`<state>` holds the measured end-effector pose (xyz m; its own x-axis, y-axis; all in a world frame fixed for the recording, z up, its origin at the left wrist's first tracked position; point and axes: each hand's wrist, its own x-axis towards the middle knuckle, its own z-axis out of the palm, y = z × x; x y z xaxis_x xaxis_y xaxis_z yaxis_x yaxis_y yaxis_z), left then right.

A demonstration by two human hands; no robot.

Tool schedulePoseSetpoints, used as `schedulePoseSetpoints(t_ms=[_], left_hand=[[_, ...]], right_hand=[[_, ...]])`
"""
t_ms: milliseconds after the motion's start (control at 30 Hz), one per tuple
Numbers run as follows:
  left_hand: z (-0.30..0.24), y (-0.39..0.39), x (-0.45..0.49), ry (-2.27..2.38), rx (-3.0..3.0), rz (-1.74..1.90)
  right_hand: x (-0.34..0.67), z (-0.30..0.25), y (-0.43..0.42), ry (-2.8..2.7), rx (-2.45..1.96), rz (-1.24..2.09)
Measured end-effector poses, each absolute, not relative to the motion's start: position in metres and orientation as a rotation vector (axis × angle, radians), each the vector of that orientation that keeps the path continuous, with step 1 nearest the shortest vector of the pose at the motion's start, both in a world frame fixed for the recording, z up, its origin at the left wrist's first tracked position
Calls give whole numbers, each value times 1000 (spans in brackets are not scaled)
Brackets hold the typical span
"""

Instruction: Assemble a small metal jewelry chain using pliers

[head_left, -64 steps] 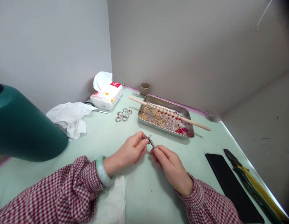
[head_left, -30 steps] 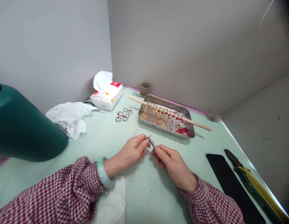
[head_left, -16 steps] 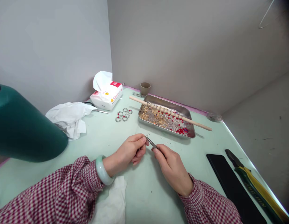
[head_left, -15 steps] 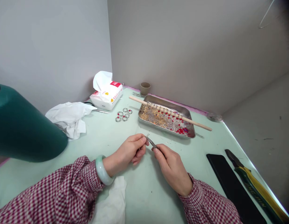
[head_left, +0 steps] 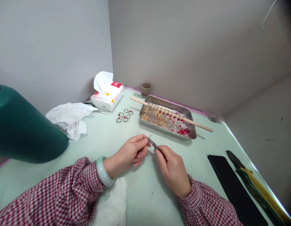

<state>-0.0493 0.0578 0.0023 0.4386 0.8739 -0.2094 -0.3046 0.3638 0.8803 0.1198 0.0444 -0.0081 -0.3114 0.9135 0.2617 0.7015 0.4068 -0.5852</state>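
Observation:
My left hand [head_left: 136, 148], with a pale green bangle [head_left: 104, 171] at the wrist, pinches a small piece of bent wire [head_left: 150, 136] between thumb and forefinger. In my right hand [head_left: 172, 166] is a pair of fine-tipped metal pliers or tweezers [head_left: 153, 144]; the grip hides most of it, so I cannot tell which. Its tip meets the wire right at my left fingertips. Beyond my hands lie several beaded rings [head_left: 125, 115] with red beads. A metal tray [head_left: 164, 128] of gold, clear and red beads stands behind, a wooden stick [head_left: 197, 124] resting across it with rings on it.
A large green bottle [head_left: 30, 128] stands at left beside crumpled tissue [head_left: 67, 117]. Behind are a tissue pack [head_left: 109, 94] and a small cup [head_left: 146, 89]. At right lie a black flat case [head_left: 235, 188] and yellow-green handled pliers [head_left: 256, 185]. Another tissue [head_left: 113, 204] is near my left sleeve.
My right hand and its tool have shifted very slightly, and the wire's loop at my left fingertips has turned a little. Everything else stays in place.

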Motion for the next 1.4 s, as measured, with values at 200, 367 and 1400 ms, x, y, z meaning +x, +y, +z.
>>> schedulePoseSetpoints(t_ms=[200,367,1400], left_hand=[[1,57,-47,949,1036,864],[3,57,-47,1156,1270,839],[6,69,-60,944,1214,864]], right_hand=[[119,-7,41,-2137,-1428,436],[117,-6,40,-2130,-1469,525],[136,16,56,-770,-1044,2569]])
